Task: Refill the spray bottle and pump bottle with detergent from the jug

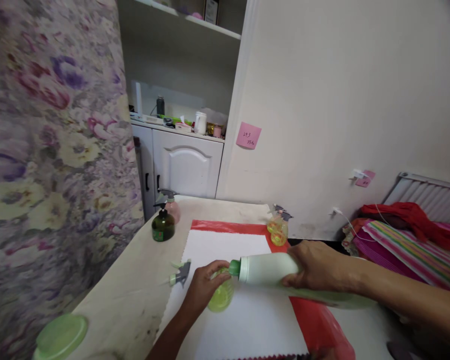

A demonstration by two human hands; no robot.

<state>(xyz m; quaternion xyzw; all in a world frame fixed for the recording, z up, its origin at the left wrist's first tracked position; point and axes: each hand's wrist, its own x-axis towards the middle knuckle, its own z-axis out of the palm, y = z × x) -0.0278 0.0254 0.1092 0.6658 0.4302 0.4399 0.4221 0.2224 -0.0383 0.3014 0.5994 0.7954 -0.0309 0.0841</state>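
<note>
My left hand [203, 286] is closed around the neck of a small clear bottle [221, 297] with yellow-green contents. The bottle stands on a white sheet [260, 320]. From the right, my right hand [311, 265] grips a large pale green bottle [266, 268], tipped nearly level. Its green spout [234, 267] meets the small bottle's mouth, though my fingers partly hide the contact. Left of my left hand lies a grey trigger spray head [180, 273], partly on the sheet. I cannot tell whether liquid is flowing.
A dark green pump bottle [163, 226] and a pink spray bottle [173, 210] stand at the table's back left. Yellow spray bottles [278, 232] stand back right. Red plastic [318, 325] edges the sheet. A green lid [62, 334] sits front left.
</note>
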